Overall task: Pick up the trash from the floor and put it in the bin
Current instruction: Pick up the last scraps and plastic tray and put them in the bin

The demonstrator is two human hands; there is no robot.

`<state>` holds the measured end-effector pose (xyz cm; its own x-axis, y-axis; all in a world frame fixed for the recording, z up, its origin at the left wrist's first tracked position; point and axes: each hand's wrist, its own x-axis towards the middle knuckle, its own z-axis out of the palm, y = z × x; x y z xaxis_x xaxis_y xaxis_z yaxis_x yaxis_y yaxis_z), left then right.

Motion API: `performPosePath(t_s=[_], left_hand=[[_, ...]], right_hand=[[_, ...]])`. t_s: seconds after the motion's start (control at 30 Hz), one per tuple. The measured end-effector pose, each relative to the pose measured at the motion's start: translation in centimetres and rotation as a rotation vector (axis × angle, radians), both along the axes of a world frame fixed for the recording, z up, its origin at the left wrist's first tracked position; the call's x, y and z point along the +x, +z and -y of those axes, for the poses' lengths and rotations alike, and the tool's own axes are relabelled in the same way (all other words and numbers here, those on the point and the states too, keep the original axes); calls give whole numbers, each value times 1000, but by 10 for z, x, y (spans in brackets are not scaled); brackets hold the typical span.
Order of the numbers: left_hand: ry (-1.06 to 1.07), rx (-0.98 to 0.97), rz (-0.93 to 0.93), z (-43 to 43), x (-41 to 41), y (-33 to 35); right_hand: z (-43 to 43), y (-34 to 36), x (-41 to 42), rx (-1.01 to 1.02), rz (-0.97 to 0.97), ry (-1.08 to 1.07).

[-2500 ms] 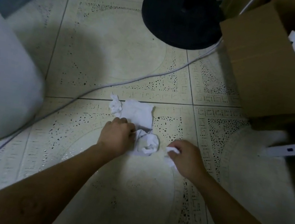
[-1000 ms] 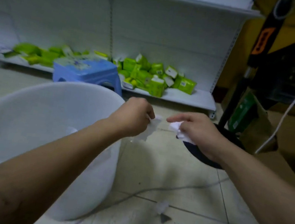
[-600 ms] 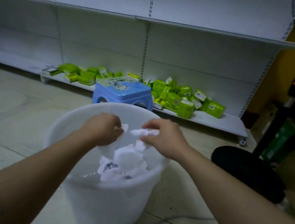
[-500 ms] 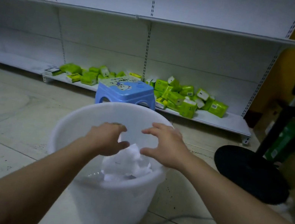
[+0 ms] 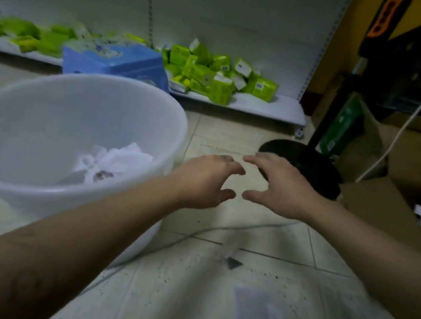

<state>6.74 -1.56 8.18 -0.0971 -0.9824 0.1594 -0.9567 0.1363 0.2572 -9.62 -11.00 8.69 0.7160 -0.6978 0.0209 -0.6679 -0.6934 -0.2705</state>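
The white plastic bin [image 5: 178, 126] stands on the floor at the left, with crumpled white paper [image 5: 117, 161] lying inside it. My left hand [image 5: 205, 181] and my right hand [image 5: 279, 190] hover side by side over the floor just right of the bin, fingers spread, both holding nothing. A flat white sheet of paper [image 5: 258, 315] lies on the tiles in the lower right. A small white scrap [image 5: 227, 251] with a dark bit beside it lies a little farther out.
A grey cable [image 5: 205, 231] runs across the tiles under my hands. A black round fan base [image 5: 308, 170] sits behind my right hand, with cardboard boxes [image 5: 403, 166] to its right. A blue stool [image 5: 114, 59] and green packets [image 5: 212, 73] on a low white shelf are behind the bin.
Both hands let the crumpled paper drop into the bin, then swung right and out of it, empty. My view has turned right and down toward the floor.
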Motion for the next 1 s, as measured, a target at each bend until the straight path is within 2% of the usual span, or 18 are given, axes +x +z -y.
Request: performPosePath(t_s=[0.13, 0.23, 0.37, 0.53, 0.67, 0.77, 1.0], left_hand=[[-17, 259, 102, 7, -29, -66], [75, 427, 52, 14, -45, -119], [110, 528, -24, 14, -72, -183], [309, 516, -76, 24, -86, -233], [296, 525, -68, 38, -85, -253], [316, 548, -81, 45, -85, -265], [398, 409, -49, 47, -88, -278]], right_hand=[[-3, -78, -60, 184, -32, -91], [-11, -142, -92, 339, -72, -152], [-22, -204, -106, 445, -114, -180], [-20, -240, -107, 448, -109, -203], [-10, -248, -115, 443, -131, -284], [-12, -249, -128, 498, -201, -367], [-25, -253, -157, 509, -435, -414]])
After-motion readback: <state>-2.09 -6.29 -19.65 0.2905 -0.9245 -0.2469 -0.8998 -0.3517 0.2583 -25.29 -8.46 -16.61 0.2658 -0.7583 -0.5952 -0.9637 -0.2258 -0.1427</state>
